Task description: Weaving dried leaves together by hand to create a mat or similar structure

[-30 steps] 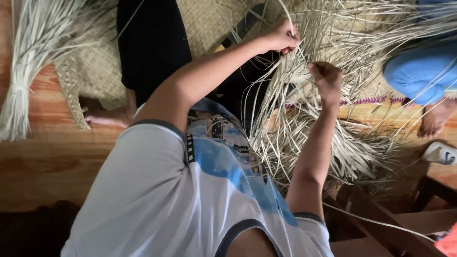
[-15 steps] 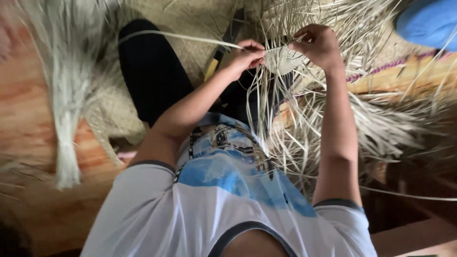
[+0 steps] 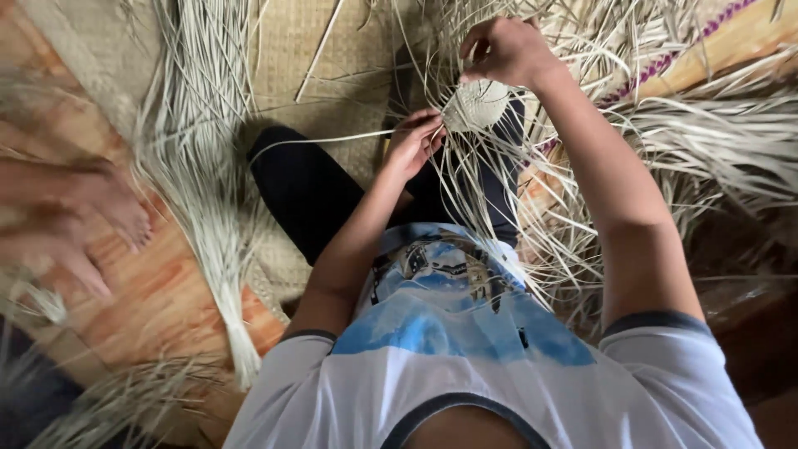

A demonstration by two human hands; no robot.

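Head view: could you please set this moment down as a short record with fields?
Left hand: pinching a long pale strip
Right hand: raised over the small round woven piece, gripping strands
Loose strands: spread out right of the arms
Tied bundle: lying on the woven mat
Floor: wood
Another person's foot: at left, blurred
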